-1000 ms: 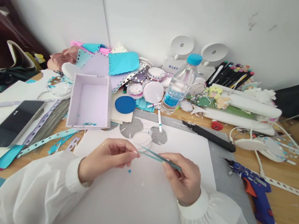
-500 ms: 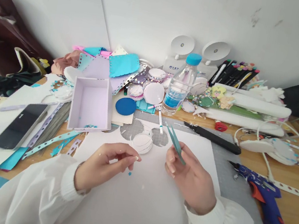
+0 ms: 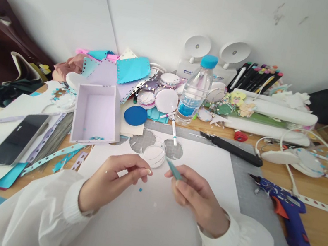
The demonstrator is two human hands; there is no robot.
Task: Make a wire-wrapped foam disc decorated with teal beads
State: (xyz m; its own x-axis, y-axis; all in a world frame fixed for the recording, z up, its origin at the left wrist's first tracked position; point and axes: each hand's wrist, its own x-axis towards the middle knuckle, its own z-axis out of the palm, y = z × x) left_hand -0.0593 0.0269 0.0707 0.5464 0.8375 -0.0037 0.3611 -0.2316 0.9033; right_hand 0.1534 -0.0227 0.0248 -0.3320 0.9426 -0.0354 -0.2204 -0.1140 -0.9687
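Note:
My left hand [image 3: 118, 178] hovers over the white paper sheet [image 3: 145, 237], thumb and forefinger pinched together; whatever is between the tips is too small to make out. My right hand [image 3: 198, 194] is closed on teal tweezers [image 3: 176, 172], whose tips point up and left toward my left hand. A tiny blue paper piece [image 3: 140, 189] shows just below the left fingertips. Behind the hands lie white paper circles [image 3: 154, 155], by round holes cut at the sheet's far edge.
At left stand a lilac open box [image 3: 98, 114] with blue bits inside and a phone [image 3: 19, 138]. A water bottle [image 3: 194, 94] rises at the back. On the right lie a black craft knife [image 3: 232, 148] and a blue glue gun [image 3: 287, 213] with its cable.
My right hand has moved left and turned, bringing the tweezers lower and closer to my left hand. The left hand keeps its pinch. The view has shifted slightly.

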